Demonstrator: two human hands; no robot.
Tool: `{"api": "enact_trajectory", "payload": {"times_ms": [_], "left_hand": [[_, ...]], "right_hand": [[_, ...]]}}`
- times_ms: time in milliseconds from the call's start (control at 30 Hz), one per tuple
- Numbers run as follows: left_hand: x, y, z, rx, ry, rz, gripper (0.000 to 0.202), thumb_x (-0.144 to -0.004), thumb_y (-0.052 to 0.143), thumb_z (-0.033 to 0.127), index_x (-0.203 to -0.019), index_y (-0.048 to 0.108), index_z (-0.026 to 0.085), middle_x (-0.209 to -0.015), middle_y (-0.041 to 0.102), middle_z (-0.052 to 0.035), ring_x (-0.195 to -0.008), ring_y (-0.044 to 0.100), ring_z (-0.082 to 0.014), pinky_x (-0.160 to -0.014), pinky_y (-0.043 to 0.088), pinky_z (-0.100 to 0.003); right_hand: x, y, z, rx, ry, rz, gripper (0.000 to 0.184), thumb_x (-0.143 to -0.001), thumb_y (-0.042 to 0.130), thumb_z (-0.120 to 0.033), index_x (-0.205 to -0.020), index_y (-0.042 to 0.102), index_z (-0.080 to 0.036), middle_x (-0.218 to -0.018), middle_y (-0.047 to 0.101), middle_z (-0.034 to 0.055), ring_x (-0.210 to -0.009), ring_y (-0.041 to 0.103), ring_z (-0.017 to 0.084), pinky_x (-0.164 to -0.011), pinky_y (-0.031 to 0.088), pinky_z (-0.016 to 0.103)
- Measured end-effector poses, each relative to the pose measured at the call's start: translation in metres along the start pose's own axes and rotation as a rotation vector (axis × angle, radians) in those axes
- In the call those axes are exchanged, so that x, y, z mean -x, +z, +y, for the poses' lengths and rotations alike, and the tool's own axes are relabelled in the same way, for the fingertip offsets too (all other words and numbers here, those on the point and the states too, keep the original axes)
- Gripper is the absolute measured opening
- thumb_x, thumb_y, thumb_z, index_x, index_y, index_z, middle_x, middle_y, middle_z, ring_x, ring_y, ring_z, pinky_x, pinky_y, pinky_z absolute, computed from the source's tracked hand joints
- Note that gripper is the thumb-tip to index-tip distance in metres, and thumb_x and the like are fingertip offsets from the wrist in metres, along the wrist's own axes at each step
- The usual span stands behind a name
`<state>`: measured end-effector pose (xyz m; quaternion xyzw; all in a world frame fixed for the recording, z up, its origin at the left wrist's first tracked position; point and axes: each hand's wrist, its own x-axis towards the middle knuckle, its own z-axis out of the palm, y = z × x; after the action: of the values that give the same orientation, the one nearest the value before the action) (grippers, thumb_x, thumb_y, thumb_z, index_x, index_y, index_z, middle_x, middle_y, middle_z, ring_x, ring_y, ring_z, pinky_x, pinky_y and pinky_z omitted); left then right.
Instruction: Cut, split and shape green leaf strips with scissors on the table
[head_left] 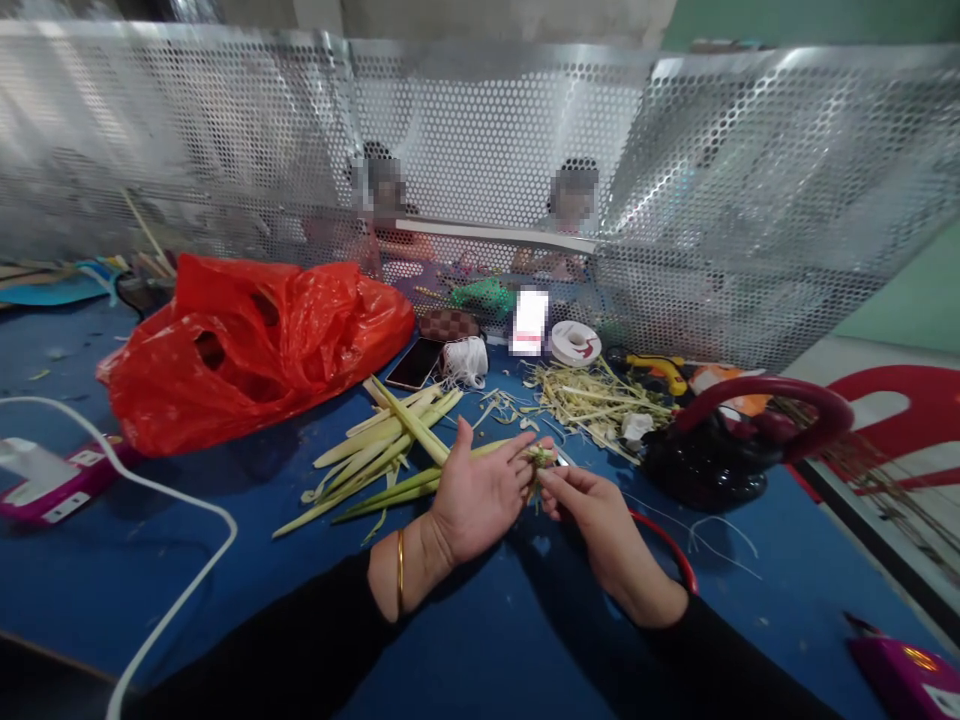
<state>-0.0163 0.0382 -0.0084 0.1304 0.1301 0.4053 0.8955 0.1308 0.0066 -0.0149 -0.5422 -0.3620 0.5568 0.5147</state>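
My left hand point(480, 495) lies palm up with its fingers stretched out, a gold bangle at the wrist. At its fingertips is a small, pale green, frayed plant piece point(540, 457). The thumb and forefinger of my right hand point(592, 510) pinch that piece from the right side. Something thin and shiny shows just behind the right fingertips; I cannot tell what it is. Long pale green leaf strips point(390, 440) are spread on the blue table point(450, 650) to the left of my hands, partly behind the left one.
A red plastic bag point(262, 350) lies at left, near a dark phone point(416, 362) and white thread point(465, 360). Behind my hands are plant scraps point(600, 400), a ribbon spool point(576, 343) and a lit phone point(529, 322). A black, red-handled device point(705, 460) stands right. Two people sit behind the perforated metal screen point(480, 130).
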Motion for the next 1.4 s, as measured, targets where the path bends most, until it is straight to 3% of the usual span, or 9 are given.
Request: {"api": "enact_trajectory", "payload": {"times_ms": [367,633,833,933,1033,1133,1200,1300,1400], "left_hand": [[-0.001,-0.003,0.001,-0.020,0.000,-0.009,0.089,-0.086,0.033,0.069,-0.148,0.023,0.006,-0.146,0.043,-0.0188,-0.142,0.027,-0.0247,-0.113,0.024,-0.035],[-0.004,-0.008,0.014,-0.041,0.211,0.209,0.059,-0.092,0.040,0.054,-0.129,0.050,0.009,-0.129,0.059,-0.0187,-0.124,0.052,-0.0285,-0.106,0.036,-0.040],[-0.004,-0.010,0.011,-0.089,0.155,0.202,0.055,-0.091,0.043,0.052,-0.114,0.061,0.006,-0.122,0.063,-0.0207,-0.113,0.059,-0.0290,-0.099,0.042,-0.042],[-0.002,-0.011,0.011,-0.091,0.138,0.185,0.054,-0.092,0.041,0.051,-0.114,0.062,0.005,-0.118,0.065,-0.0200,-0.106,0.062,-0.0273,-0.094,0.046,-0.041],[-0.001,-0.010,0.012,-0.094,0.152,0.206,0.048,-0.093,0.043,0.047,-0.109,0.064,0.006,-0.106,0.070,-0.0173,-0.093,0.067,-0.0238,-0.085,0.050,-0.037],[-0.001,-0.008,0.010,-0.116,0.165,0.261,0.041,-0.094,0.044,0.041,-0.100,0.065,0.007,-0.091,0.072,-0.0133,-0.077,0.067,-0.0188,-0.073,0.053,-0.032],[-0.001,-0.006,0.008,-0.148,0.170,0.314,0.038,-0.094,0.044,0.039,-0.095,0.066,0.007,-0.085,0.071,-0.0113,-0.069,0.066,-0.0161,-0.066,0.052,-0.029],[-0.002,-0.005,0.003,-0.289,0.190,0.442,0.034,-0.091,0.050,0.038,-0.088,0.067,0.008,-0.077,0.069,-0.0082,-0.061,0.063,-0.0129,-0.059,0.050,-0.025],[-0.003,-0.007,-0.004,-0.572,0.219,0.543,0.023,-0.085,0.056,0.031,-0.080,0.067,0.011,-0.071,0.067,-0.0042,-0.059,0.061,-0.0103,-0.056,0.045,-0.021]], "right_hand": [[-0.002,0.003,0.004,-0.063,0.022,0.042,0.032,-0.054,0.084,-0.037,-0.059,0.063,-0.014,-0.051,0.057,-0.0029,-0.046,0.048,0.007,-0.047,0.038,0.020],[0.002,0.007,0.004,-0.126,0.106,-0.025,0.030,-0.054,0.083,-0.033,-0.058,0.061,-0.013,-0.051,0.055,-0.0020,-0.044,0.049,0.008,-0.043,0.041,0.020],[-0.062,-0.013,-0.050,-0.208,-0.136,0.179,0.033,-0.062,0.077,-0.042,-0.059,0.053,-0.020,-0.051,0.050,-0.0067,-0.047,0.046,0.007,-0.046,0.041,0.017],[-0.072,-0.015,-0.071,-0.174,-0.192,0.179,0.033,-0.066,0.074,-0.049,-0.066,0.057,-0.021,-0.055,0.054,-0.0051,-0.050,0.049,0.009,-0.048,0.042,0.020],[-0.045,-0.004,-0.057,-0.055,-0.212,0.029,0.029,-0.065,0.077,-0.043,-0.075,0.065,-0.018,-0.058,0.059,-0.0037,-0.051,0.050,0.009,-0.050,0.042,0.021],[-0.006,0.005,-0.022,0.115,-0.192,-0.156,0.021,-0.060,0.082,-0.030,-0.063,0.067,-0.015,-0.050,0.057,-0.0023,-0.047,0.050,0.011,-0.050,0.039,0.024],[0.012,0.004,-0.002,0.406,-0.325,-0.234,0.010,-0.073,0.072,-0.023,-0.066,0.069,-0.017,-0.062,0.062,0.0001,-0.057,0.055,0.013,-0.057,0.041,0.025],[0.019,-0.005,0.016,0.821,-0.509,-0.301,0.010,-0.083,0.061,-0.017,-0.077,0.070,-0.018,-0.078,0.065,0.0032,-0.073,0.060,0.017,-0.068,0.044,0.028],[0.014,-0.013,0.024,0.908,-0.518,-0.343,0.010,-0.086,0.059,-0.019,-0.082,0.068,-0.019,-0.082,0.065,0.0035,-0.075,0.061,0.017,-0.069,0.044,0.027]]}}
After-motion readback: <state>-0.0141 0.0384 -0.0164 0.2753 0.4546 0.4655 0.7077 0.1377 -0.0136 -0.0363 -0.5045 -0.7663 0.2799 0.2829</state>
